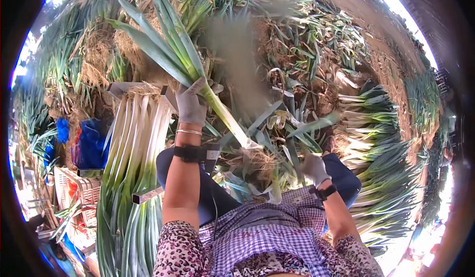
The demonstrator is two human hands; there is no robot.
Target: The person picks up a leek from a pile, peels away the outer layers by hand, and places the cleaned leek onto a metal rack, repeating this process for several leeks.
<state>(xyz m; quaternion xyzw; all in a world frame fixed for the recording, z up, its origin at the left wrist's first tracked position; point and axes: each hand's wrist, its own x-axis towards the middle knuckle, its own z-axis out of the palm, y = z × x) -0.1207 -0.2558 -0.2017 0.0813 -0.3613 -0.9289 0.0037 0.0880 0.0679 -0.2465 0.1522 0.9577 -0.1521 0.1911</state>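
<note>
My left hand [192, 106], in a pale glove, is closed round the upper stalk of a large leek [217, 106]. Its green leaves fan toward the upper left, and the white stalk slants down to shaggy roots [260, 163] above my lap. To the right of those roots is my right hand [315, 169], also gloved and smeared by motion. A strip of green leek leaf [295, 158] lies close beside its fingers; I cannot tell whether they grip it. Loose leaves surround the hand.
Left of my knee, long leeks [143, 143] lie in a metal frame [169, 99]. A wide row of leeks [376, 163] is stacked on the right. Leaf scraps [321, 34] cover the ground ahead. A woven basket [89, 193] and a blue bag [92, 143] stand at left.
</note>
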